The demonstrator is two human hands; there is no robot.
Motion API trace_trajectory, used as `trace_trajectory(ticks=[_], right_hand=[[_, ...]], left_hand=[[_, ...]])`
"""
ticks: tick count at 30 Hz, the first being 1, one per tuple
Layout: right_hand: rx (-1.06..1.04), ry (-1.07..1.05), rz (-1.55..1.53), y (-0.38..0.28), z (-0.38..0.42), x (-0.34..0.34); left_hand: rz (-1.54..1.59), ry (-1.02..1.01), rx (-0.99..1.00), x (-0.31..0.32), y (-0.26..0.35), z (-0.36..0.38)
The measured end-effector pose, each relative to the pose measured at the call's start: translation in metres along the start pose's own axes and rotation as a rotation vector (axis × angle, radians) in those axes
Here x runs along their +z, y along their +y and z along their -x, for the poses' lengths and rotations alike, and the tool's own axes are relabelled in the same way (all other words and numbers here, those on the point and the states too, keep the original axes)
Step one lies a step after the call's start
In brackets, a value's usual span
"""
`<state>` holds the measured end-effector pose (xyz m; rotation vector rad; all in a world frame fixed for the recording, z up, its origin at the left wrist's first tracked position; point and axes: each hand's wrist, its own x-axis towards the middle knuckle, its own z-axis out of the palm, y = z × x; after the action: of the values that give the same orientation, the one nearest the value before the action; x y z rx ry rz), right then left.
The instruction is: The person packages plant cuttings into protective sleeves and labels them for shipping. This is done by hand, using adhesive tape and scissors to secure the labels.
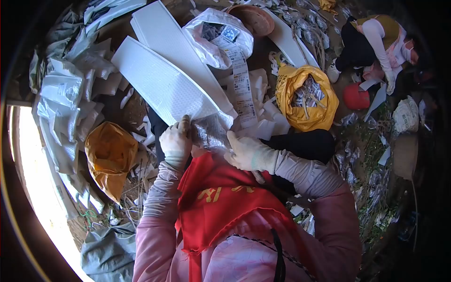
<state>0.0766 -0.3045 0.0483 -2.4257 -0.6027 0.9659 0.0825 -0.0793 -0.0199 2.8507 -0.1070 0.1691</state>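
My left hand [176, 141], in a pale work glove, is closed with its fingertips on the left edge of a crumpled clear plastic film [209, 133]. From the other side my right hand [250, 152], gloved too, grips the film's right edge between thumb and fingers. The film lies over my lap, above a red apron [221, 192] with yellow lettering. Just beyond it, the near end of a long white bubble-textured sheet [164, 80] reaches my hands. A second long white panel [164, 28] lies partly under that sheet.
A strip of printed labels [242, 87] hangs from a white sack [195, 30]. Yellow bags stand at right [331, 105] and left [98, 150]. Clear plastic packaging [63, 89] is piled at left. Another person [376, 35] crouches beside a red container [355, 97].
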Motion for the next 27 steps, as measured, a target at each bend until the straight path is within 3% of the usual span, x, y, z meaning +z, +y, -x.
trace_trajectory(ticks=[6,10,13,15,17,21,23,26,27], right_hand=[[0.028,0.018,-0.027,0.005,-0.019,0.005],[0.019,0.061,-0.035,-0.003,-0.027,0.009],[-0.039,0.145,-0.167,-0.003,-0.041,0.012],[0.148,-0.094,-0.665,-0.013,-0.037,-0.005],[0.071,-0.055,-0.719,-0.006,-0.047,0.002],[-0.053,0.170,-0.035,-0.033,-0.057,0.015],[0.001,0.150,-0.031,-0.045,-0.064,0.017],[-0.085,0.169,-0.371,-0.024,-0.083,0.021],[0.003,0.082,-0.618,-0.032,-0.079,0.007]], left_hand=[[0.046,0.040,0.067,-0.014,-0.012,-0.008],[0.093,0.067,-0.028,-0.017,-0.012,-0.012],[0.014,0.085,0.074,-0.020,-0.018,-0.013],[0.007,0.077,0.099,-0.028,-0.030,-0.007],[0.020,0.071,0.105,-0.035,-0.040,0.000],[0.003,0.127,0.084,-0.023,-0.027,-0.002],[-0.018,0.150,0.150,-0.019,-0.024,-0.002],[0.047,0.088,0.203,-0.035,-0.027,0.004],[0.079,0.163,0.167,-0.033,-0.030,0.010]])
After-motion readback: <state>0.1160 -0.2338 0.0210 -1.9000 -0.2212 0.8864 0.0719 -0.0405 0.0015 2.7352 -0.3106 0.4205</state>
